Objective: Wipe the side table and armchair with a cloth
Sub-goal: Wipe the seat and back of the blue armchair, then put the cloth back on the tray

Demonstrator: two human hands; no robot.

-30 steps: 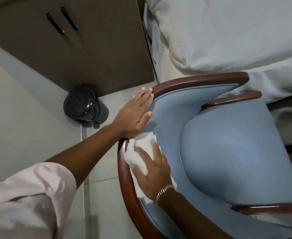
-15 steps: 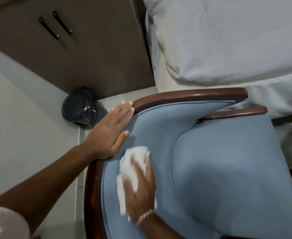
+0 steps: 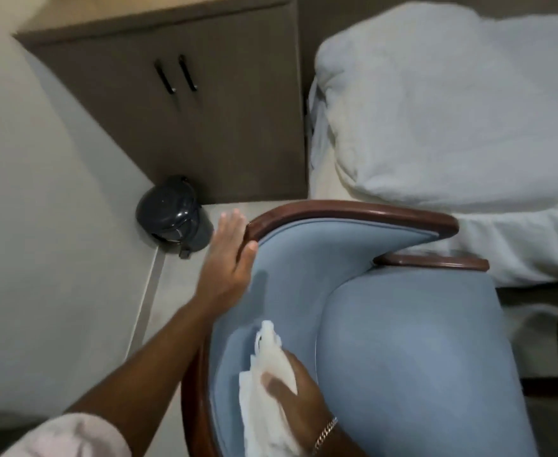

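Observation:
A blue upholstered armchair (image 3: 403, 341) with a dark wooden rim fills the lower right of the view. My left hand (image 3: 226, 265) grips the curved wooden top rail of its back, thumb on the blue fabric and fingers over the outer side. My right hand (image 3: 299, 394), wearing a bracelet, presses a white cloth (image 3: 264, 390) against the inner blue backrest near the bottom of the view. The cloth is crumpled and trails down under my palm.
A small black pedal bin (image 3: 172, 216) stands on the tiled floor left of the chair. Behind it is a brown cabinet (image 3: 205, 127) with two black handles. A bed with white bedding (image 3: 452, 127) borders the chair's far side. A pale wall runs along the left.
My right hand has slid the cloth down the inner backrest toward me. My left hand has shifted from lying flat on the rim to gripping it. The view has moved.

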